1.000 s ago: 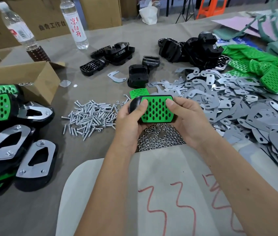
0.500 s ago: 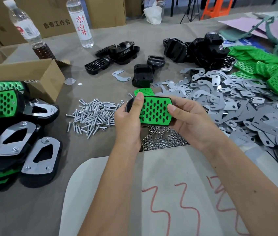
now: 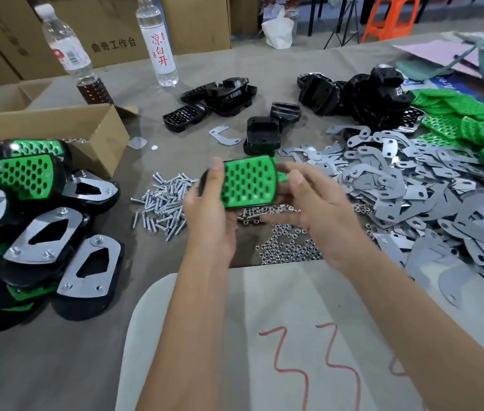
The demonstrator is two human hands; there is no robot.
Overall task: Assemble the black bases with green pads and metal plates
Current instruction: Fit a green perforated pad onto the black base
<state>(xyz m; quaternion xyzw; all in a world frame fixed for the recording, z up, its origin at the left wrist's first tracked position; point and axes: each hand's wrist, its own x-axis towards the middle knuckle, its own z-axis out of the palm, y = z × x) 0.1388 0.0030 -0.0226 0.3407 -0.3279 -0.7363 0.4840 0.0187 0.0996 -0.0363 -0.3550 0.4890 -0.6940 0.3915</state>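
Observation:
I hold a black base with a green perforated pad (image 3: 248, 183) above the table centre, tilted up toward me. My left hand (image 3: 209, 215) grips its left end, thumb on the pad's edge. My right hand (image 3: 314, 209) is blurred at its right side, fingers loosely spread and only touching or just off the edge. Finished assemblies with green pads and metal plates (image 3: 36, 232) are piled at the left. Loose metal plates (image 3: 430, 197) cover the right side. Green pads (image 3: 471, 123) lie at far right, bare black bases (image 3: 362, 93) behind.
A screw pile (image 3: 165, 203) lies left of my hands, and nuts (image 3: 288, 244) below them. An open cardboard box (image 3: 48, 129) and two bottles (image 3: 157, 40) stand at the back left. A white board with red marks (image 3: 264, 336) lies near me.
The base with the pad has tilted up more toward me. My right hand has loosened and slid off its right end, now blurred with motion. The left hand keeps its grip.

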